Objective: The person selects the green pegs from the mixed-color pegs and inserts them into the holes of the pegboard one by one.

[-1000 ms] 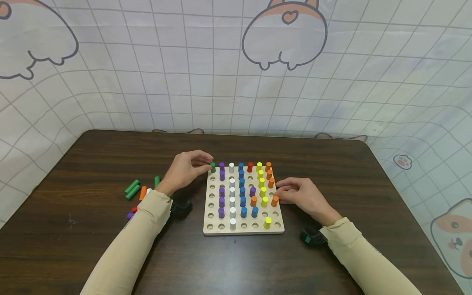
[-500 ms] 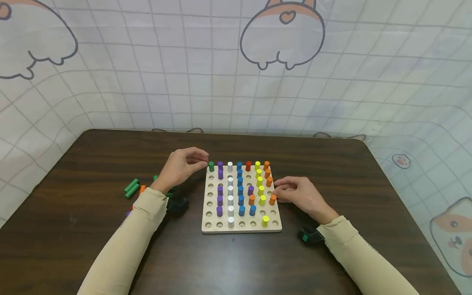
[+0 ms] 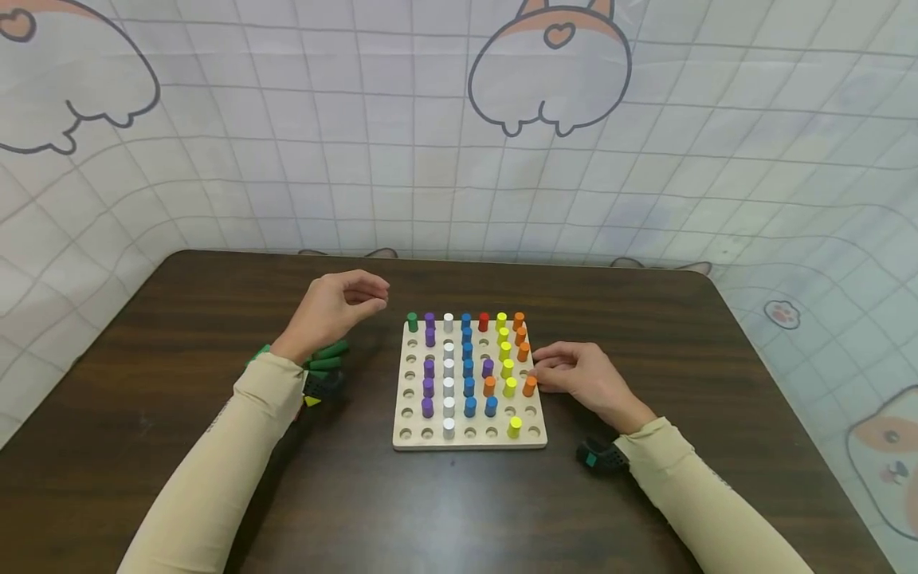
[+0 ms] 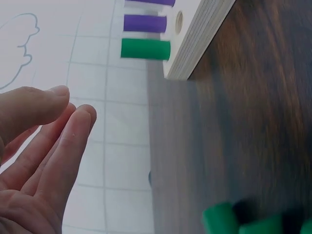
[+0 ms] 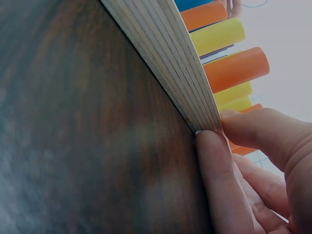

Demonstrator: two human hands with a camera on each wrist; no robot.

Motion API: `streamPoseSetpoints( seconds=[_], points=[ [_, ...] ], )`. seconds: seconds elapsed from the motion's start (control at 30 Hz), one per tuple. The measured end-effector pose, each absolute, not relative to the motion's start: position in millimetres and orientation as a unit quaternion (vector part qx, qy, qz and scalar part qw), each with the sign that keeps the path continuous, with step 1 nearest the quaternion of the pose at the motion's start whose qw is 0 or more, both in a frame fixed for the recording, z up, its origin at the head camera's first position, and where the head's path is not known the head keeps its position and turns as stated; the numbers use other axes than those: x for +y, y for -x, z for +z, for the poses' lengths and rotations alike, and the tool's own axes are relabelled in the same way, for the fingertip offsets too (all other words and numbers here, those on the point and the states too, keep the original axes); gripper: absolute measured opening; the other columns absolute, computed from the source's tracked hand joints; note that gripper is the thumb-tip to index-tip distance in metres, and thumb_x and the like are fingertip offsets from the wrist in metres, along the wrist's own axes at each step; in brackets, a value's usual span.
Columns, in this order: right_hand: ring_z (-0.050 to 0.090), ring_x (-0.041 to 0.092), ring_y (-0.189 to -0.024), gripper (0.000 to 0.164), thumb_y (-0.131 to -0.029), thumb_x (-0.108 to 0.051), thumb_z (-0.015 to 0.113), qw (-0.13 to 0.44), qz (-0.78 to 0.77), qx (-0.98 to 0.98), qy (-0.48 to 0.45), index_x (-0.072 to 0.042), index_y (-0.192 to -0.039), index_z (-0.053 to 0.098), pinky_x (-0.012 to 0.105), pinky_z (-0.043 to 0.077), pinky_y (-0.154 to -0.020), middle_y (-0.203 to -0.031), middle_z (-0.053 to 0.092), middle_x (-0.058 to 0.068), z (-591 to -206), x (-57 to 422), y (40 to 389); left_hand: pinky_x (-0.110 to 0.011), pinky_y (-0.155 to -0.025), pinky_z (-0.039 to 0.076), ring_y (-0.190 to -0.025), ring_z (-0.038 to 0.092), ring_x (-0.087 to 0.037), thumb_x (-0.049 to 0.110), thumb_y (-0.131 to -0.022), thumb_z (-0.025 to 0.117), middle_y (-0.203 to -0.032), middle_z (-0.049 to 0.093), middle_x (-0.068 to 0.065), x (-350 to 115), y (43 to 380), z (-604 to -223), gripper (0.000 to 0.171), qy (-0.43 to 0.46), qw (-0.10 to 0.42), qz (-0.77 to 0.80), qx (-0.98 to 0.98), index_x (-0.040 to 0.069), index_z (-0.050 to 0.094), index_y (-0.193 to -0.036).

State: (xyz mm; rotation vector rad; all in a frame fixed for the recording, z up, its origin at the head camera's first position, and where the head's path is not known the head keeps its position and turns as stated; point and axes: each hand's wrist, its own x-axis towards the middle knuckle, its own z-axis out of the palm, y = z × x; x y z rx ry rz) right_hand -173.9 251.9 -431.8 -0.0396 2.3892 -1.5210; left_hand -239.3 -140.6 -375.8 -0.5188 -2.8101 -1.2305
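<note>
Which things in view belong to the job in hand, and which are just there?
Part of the job:
pegboard
standing pegs
loose green pegs, likely
left hand, holding nothing
right hand, gripping the pegboard's edge

Just there:
table
patterned backdrop
wrist devices

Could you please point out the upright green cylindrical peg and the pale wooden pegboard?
Upright green cylindrical peg (image 4: 145,49), left wrist view: middle of its side.
Pale wooden pegboard (image 5: 170,63), right wrist view: its layered edge.
</note>
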Motion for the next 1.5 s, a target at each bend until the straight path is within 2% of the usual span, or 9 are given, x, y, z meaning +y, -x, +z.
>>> streamPoseSetpoints(
  seconds=[0.73,1.5],
  points=[
    [0.076,0.015,-0.100,0.044,-0.097,-0.026,0.074,0.159,-0.528,0.834,0.021,-0.002,-0.132,0.064,0.034,0.064,-0.090,-0.119,0.077,0.015,-431.9,252.4,175.6,-0.052,-0.096,0.060,-0.110,0.074,-0.031,0.017,-0.100,0.068,-0.119,0.075,-0.013,-185.5,234.7,-357.3,0.026,0.173,-0.006,-0.297,-0.939,0.010,0.069,-0.125],
    [0.077,0.014,-0.098,0.045,-0.096,-0.025,0.074,0.162,-0.533,0.830,0.022,-0.001,-0.132,0.064,0.034,0.064,-0.090,-0.120,0.076,0.015,-431.1,253.5,175.5,-0.050,-0.093,0.060,-0.110,0.074,-0.030,0.014,-0.097,0.072,-0.119,0.076,-0.015,-243.7,219.9,-349.5,0.027,0.192,-0.023,-0.244,-0.950,0.006,0.070,-0.123]
  ],
)
